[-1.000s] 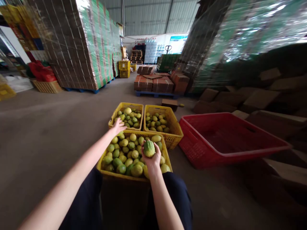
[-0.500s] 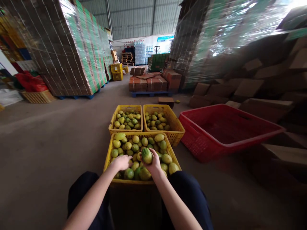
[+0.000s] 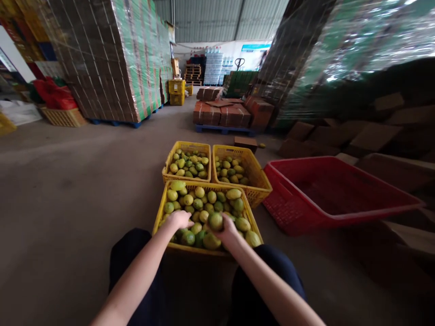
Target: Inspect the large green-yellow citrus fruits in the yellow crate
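A yellow plastic crate (image 3: 204,251) full of green and yellow lemons stands between my knees. My right hand (image 3: 230,230) is closed around a greenish lemon (image 3: 215,221), held just above the other fruit. On the left side of the same crate, my left hand (image 3: 180,220) reaches over the lemons with its fingers stretched out. It holds nothing that I can see, though its fingertips are partly hidden and may touch the fruit below.
Behind stand two more yellow crates, left (image 3: 186,178) and right (image 3: 258,189), partly filled with lemons. A large red crate (image 3: 282,217) is at the right, beside scattered cardboard boxes (image 3: 370,136). Farther back are a pallet of flattened cartons (image 3: 234,115) and wrapped stacks (image 3: 136,59).
The view has swung a little to the left and down, shifting the scene rightward and up. The right hand still grips the lemon, now turned differently; the left stays over the crate.
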Demonstrator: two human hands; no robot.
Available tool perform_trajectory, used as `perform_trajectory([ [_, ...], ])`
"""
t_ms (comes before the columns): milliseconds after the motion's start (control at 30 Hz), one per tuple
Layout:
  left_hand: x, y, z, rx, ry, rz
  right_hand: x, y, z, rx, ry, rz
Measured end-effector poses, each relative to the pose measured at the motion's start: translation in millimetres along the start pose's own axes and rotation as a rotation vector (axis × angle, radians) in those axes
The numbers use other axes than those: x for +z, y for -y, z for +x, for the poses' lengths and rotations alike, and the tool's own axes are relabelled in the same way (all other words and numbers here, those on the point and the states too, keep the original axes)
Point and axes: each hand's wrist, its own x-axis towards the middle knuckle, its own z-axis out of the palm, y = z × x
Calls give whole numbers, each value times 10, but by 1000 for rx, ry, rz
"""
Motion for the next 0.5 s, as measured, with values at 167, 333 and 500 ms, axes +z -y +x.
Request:
perform_trajectory([
  [167,25,-24,79,-5,-3,-71,202,1171,316,-287,-37,-8],
  [333,46,21,34,-5,-58,-155,-179,1181,398,-261,-102,-271],
  [500,41,-16,-38,7,-92,-192,-461,933,561,-305,-108,-420],
])
